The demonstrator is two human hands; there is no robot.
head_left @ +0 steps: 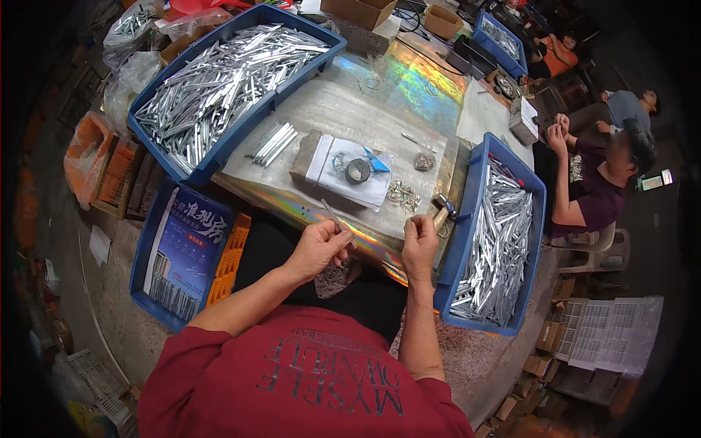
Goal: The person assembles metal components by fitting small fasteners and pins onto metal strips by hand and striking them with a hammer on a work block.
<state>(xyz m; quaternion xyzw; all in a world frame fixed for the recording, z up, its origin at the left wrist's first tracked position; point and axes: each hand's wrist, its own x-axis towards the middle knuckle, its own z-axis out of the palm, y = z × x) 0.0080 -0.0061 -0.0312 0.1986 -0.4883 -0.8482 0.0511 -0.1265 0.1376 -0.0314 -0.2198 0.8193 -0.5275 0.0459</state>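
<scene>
My left hand (318,250) is closed round a slim silvery metal strip (332,214), which tilts up past the fingers at the table's near edge. To its right, my right hand (420,250) is held up with thumb and fingers pinched together; anything between them is too small to make out. Just beyond it lie a pile of small shiny metal parts (403,196) and a hammer (443,212). A paper-covered block (332,162) stands ahead of my hands, carrying a small round dark container (357,171). Several loose metal strips (273,143) lie left of the block.
Blue bins full of metal strips stand at the far left (337,45) and at the right (539,219). Another blue bin (139,271) is low on the left, beside an orange crate (232,255). Two other people (595,186) sit at the right.
</scene>
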